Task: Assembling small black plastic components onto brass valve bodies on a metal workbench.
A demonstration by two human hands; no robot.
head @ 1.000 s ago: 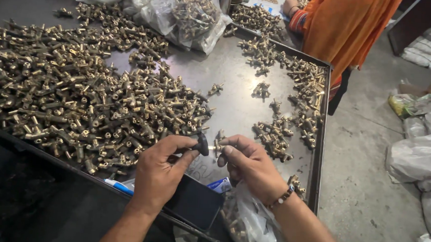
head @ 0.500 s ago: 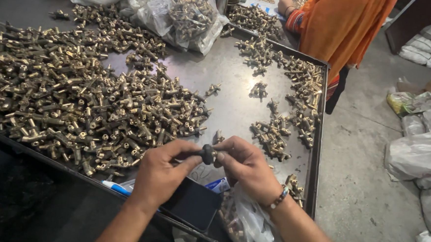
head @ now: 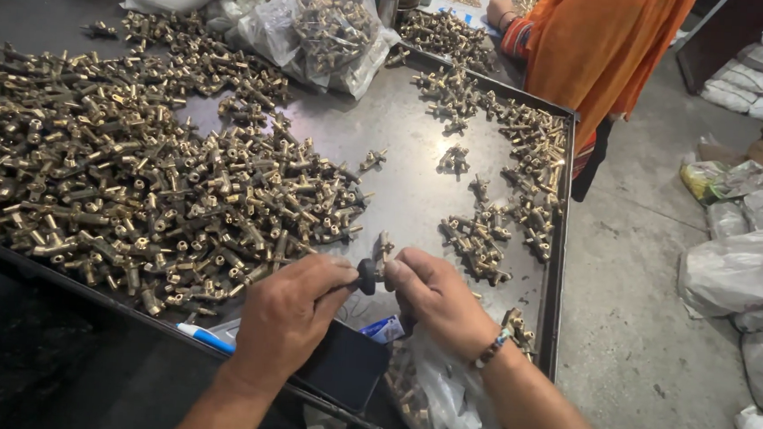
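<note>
Over steel tray | left hand pinches black round knob | right hand grips brass fitting

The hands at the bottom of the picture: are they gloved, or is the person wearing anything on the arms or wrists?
Both are bare, with no gloves and no sleeves in view. The left hand has nothing on its wrist. The right hand has a thin beaded bracelet at the wrist, its beads light with some bluish ones.

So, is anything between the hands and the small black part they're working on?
Nothing visible: the left hand pinches the black part against a brass fitting held by the right hand.
</note>
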